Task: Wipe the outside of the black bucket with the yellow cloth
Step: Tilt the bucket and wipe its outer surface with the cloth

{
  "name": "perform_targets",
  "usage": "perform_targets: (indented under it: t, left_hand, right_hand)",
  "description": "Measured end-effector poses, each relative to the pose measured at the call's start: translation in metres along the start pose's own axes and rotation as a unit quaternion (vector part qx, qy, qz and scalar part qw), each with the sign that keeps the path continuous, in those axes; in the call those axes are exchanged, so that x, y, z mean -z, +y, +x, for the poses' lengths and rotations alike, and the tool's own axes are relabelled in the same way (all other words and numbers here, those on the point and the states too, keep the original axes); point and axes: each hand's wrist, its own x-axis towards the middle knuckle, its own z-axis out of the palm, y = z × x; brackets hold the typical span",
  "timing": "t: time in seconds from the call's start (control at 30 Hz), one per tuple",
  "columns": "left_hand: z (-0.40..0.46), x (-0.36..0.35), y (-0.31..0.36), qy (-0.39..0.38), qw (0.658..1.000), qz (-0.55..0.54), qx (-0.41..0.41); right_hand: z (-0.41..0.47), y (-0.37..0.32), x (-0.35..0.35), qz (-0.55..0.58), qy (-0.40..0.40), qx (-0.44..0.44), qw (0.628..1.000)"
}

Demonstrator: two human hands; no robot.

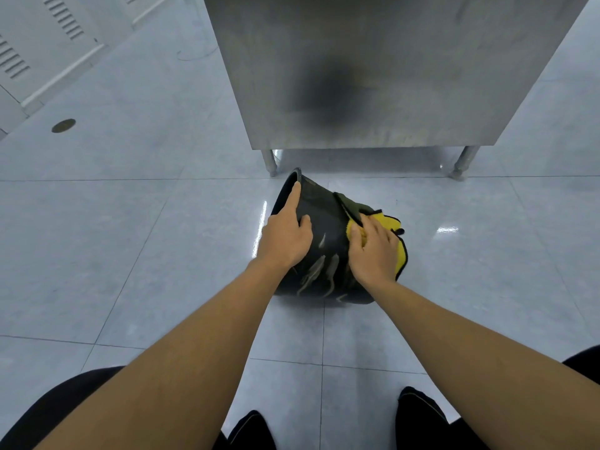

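Observation:
The black bucket (324, 254) lies on its side on the tiled floor, its rim pointing up and left, pale streaks on its wall. My left hand (287, 237) rests flat on the upper side of the bucket, index finger stretched to the rim. My right hand (373, 251) presses the yellow cloth (391, 237), which has a dark edge, against the bucket's right side. Part of the cloth is hidden under my fingers.
A stainless steel cabinet (383, 69) on short legs (270, 164) stands just behind the bucket. A round floor drain cover (63, 125) sits far left. White louvred panels (39, 34) line the upper left. My knees and shoes (418, 414) are at the bottom edge.

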Motion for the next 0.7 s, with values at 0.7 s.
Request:
perform_targets:
  t: [0.7]
  left_hand:
    - [0.009,-0.004,0.007,-0.076,0.995,-0.062,0.028]
  right_hand:
    - [-0.018,-0.057,0.002,0.166,-0.015,0.025,0.986]
